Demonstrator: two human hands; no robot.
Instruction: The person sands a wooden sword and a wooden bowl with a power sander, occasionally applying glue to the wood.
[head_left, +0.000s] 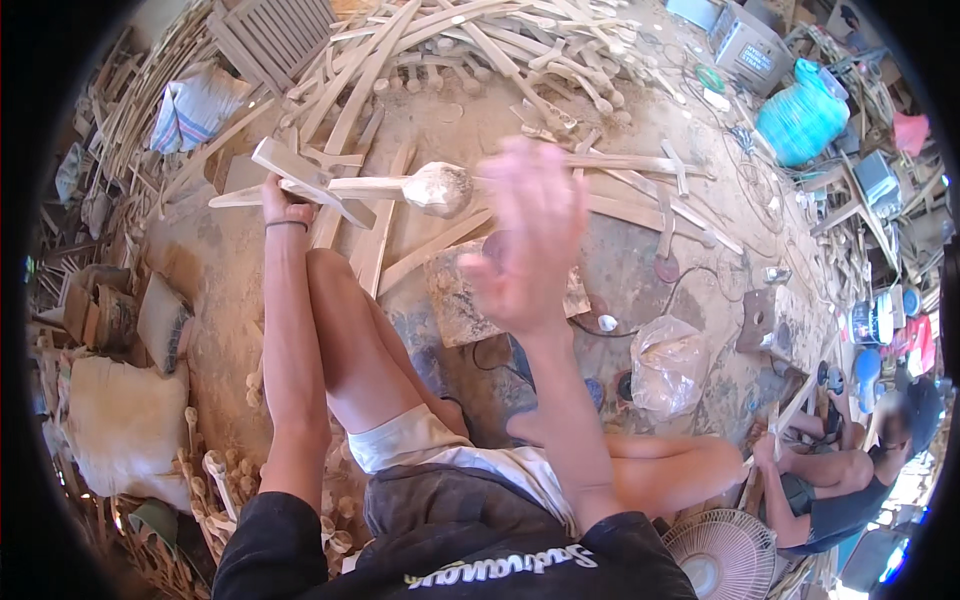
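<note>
My left hand (283,203) is closed around a pale wooden piece (365,188) at the left. This piece has a flat crosspiece (313,182) near my hand and a rough-cut, rounded knob (438,189) at its right end. It lies roughly level across the view. My right hand (530,235) is raised to the right of the knob, blurred by motion. Its fingers point up and away, with the thumb apart, and nothing shows in it. Beneath that hand lies a dusty square board (455,305), partly covered by it.
Long wooden sticks with knobs (440,45) are heaped at the far side. A clear plastic bag (668,365), a black cable (680,285) and a fan (720,555) are at the right. Another person (850,480) sits at the lower right. A stuffed sack (125,425) stands left.
</note>
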